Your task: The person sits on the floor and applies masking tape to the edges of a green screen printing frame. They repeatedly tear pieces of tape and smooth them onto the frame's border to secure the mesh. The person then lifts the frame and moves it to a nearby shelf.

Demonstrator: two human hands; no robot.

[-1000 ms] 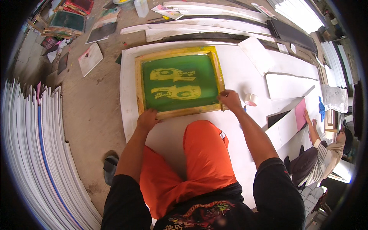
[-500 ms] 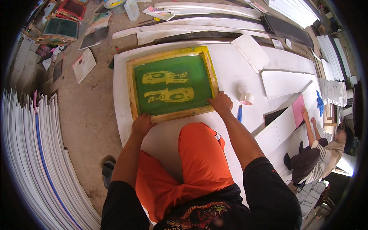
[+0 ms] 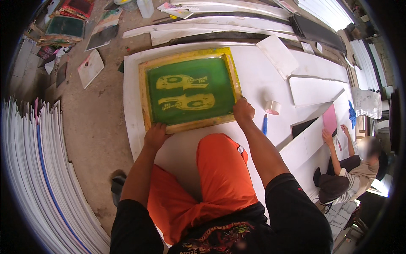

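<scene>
A screen-printing frame [image 3: 194, 125] lies on a white board [image 3: 279, 139] in front of me. Its wooden border is yellowish, and its green mesh [image 3: 222, 74] carries two yellow-green printed shapes. My left hand [image 3: 156, 136] is closed over the near-left part of the border. At the near-right corner my right hand [image 3: 244, 111] grips the border, its fingers curled around the edge. Both thumbs and some fingertips are partly hidden. To the right of the frame are a roll of tape [image 3: 272, 107] and a blue cutter knife [image 3: 265, 125].
White sheets stand stacked [image 3: 46, 178] at left. Long white strips [image 3: 220, 27] lie beyond the board. A loose white panel [image 3: 277, 57] sits at its far right. On the right, another person [image 3: 347, 173] squats, hands near a pink sheet [image 3: 329, 119]. Other printing screens [image 3: 65, 27] lie far left.
The screen-printing frame and my right hand have shifted slightly away from me. My left hand stays on the border. The other person has moved a hand down along the pink sheet.
</scene>
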